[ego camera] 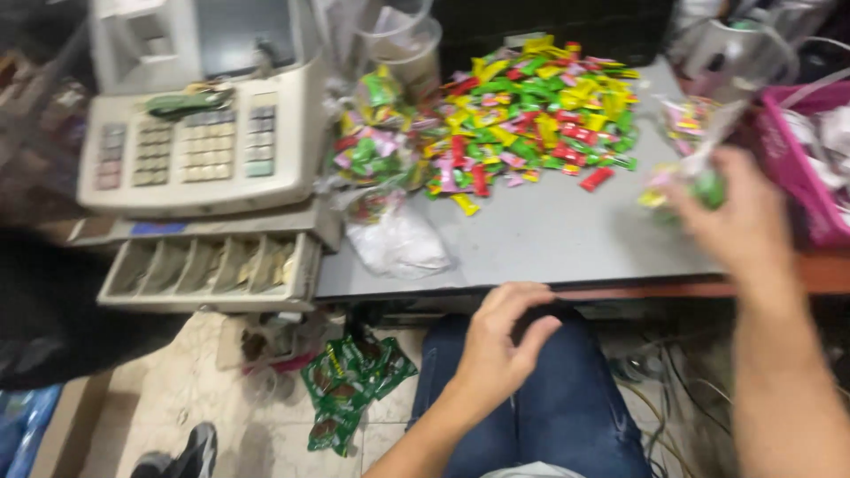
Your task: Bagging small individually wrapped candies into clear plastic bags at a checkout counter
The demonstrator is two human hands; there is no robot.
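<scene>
Right hand: my right hand (739, 217) is lifted over the right side of the counter (549, 239); its fingers are closed around a clear bag of candies (695, 181), which is blurred.
Left hand: my left hand (500, 341) is low, in front of the counter edge and above my knee in blue jeans (567, 407); the fingers are curled and half open, and they hold nothing.
Candy pile: a big pile of candies (531, 111) in red, green, yellow and pink wrappers lies at the back of the counter, well apart from both hands.
Filled bags: a few small clear bags (376, 146) lie just beside the pile, to its left.
Cash register: a beige cash register (199, 115) stands at the left, its drawer (208, 270) open.
Floor: green packets (350, 381) lie on the floor under the counter.
</scene>
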